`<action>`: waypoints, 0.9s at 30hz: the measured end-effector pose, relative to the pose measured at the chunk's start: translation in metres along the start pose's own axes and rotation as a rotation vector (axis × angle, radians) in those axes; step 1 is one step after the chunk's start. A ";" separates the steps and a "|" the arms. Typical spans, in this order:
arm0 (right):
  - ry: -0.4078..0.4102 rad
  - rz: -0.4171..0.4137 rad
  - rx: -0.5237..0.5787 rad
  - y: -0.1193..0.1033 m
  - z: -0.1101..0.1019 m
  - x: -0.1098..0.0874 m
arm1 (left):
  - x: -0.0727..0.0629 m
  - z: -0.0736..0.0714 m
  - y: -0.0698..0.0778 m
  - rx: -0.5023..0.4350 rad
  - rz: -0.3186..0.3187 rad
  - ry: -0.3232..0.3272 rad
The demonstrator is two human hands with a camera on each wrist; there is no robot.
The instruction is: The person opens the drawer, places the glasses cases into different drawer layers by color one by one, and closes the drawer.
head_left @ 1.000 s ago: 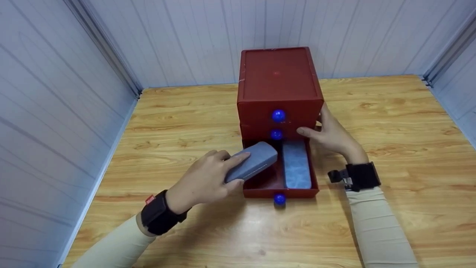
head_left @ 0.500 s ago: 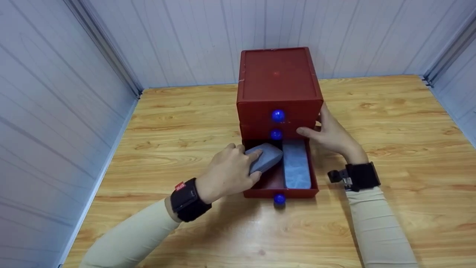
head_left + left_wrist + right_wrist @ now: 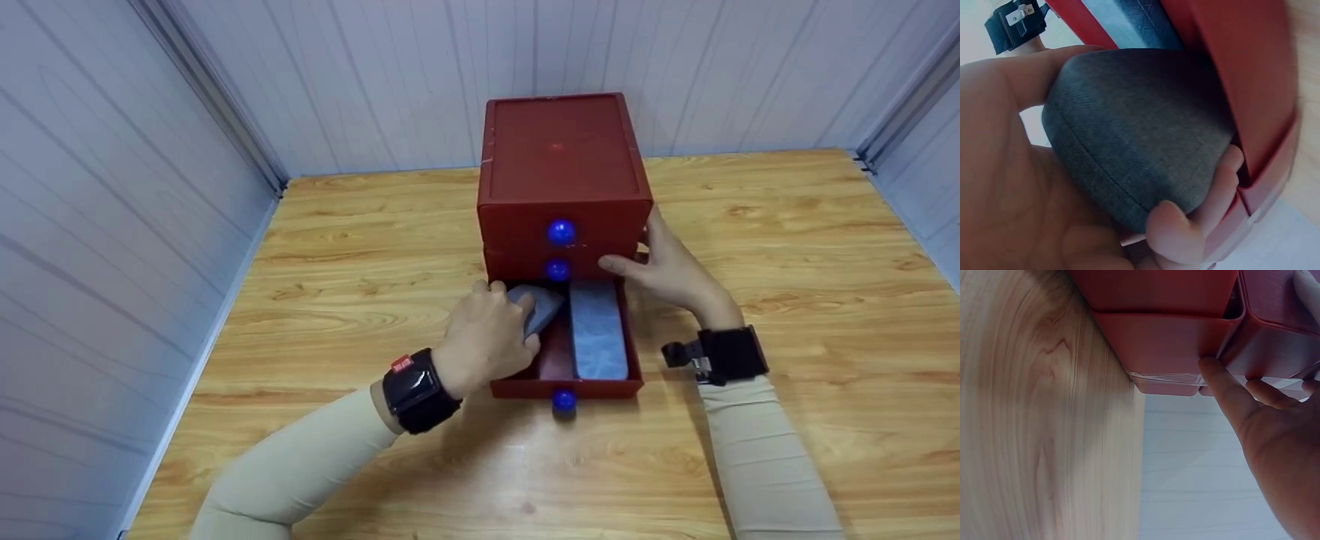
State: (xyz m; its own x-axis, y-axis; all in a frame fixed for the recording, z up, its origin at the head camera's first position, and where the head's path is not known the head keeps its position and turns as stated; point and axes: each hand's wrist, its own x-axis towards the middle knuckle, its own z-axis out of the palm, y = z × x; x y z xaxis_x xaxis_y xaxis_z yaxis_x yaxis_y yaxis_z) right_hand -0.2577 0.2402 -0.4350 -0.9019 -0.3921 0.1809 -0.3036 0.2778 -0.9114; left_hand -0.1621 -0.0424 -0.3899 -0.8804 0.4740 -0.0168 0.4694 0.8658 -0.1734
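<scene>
A red drawer cabinet (image 3: 566,154) with blue round knobs stands on the table, its bottom drawer (image 3: 568,388) pulled out. My left hand (image 3: 486,337) holds a grey fabric-covered glasses case (image 3: 541,306), tilted, inside the left part of that drawer. The left wrist view shows my thumb and fingers around the grey case (image 3: 1134,124), beside the red drawer wall. A light blue glasses case (image 3: 599,334) lies lengthwise along the drawer's right side. My right hand (image 3: 673,274) rests on the cabinet's right side, thumb on the front and extended fingers (image 3: 1227,391) touching the side wall.
The wood-patterned table (image 3: 360,292) carries the cabinet near its back edge. White panel walls (image 3: 360,82) rise behind and at both sides. Two upper drawers (image 3: 517,262) are pushed in, above the pulled-out one.
My left hand has moved right and forward, carrying the grey glasses case from over the drawer's left edge down into its left part. The right hand and cabinet have stayed in place.
</scene>
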 end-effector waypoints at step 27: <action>0.011 0.012 -0.024 0.001 -0.001 0.000 | 0.028 0.003 0.026 0.108 -0.186 -0.336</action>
State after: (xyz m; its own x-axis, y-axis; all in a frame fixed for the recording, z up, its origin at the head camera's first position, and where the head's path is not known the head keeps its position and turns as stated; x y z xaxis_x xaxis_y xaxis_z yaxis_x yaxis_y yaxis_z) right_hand -0.2583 0.2409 -0.4358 -0.9089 -0.3790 0.1739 -0.2996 0.3034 -0.9045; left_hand -0.1744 -0.0069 -0.3978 -0.9314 0.2160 -0.2930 0.3054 0.9016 -0.3063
